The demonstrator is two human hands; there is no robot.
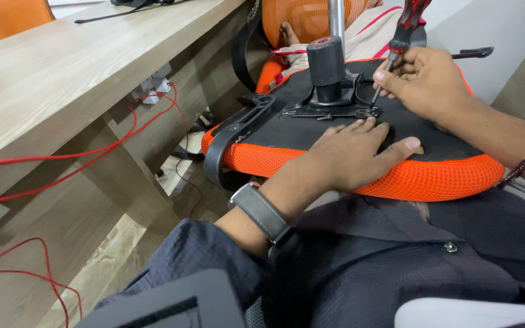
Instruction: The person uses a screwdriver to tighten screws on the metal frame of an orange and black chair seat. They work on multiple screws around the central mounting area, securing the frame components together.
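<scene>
The right hand (429, 79) is gripping a red-handled screwdriver (403, 36), its tip at the metal plate (329, 111) just ahead of the left hand's (347, 155) flat, released fingers — a slipping tip could be jabbing them, since the upturned chair seat (432, 179) is resting loosely on the lap.

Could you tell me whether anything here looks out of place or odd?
Yes: the orange mesh chair seat lies upside down across the person's lap, its black underside and black gas-lift column facing up. The left hand lies flat on it; the right hand holds a red-handled screwdriver. Red cables trail loosely under the wooden desk.
</scene>
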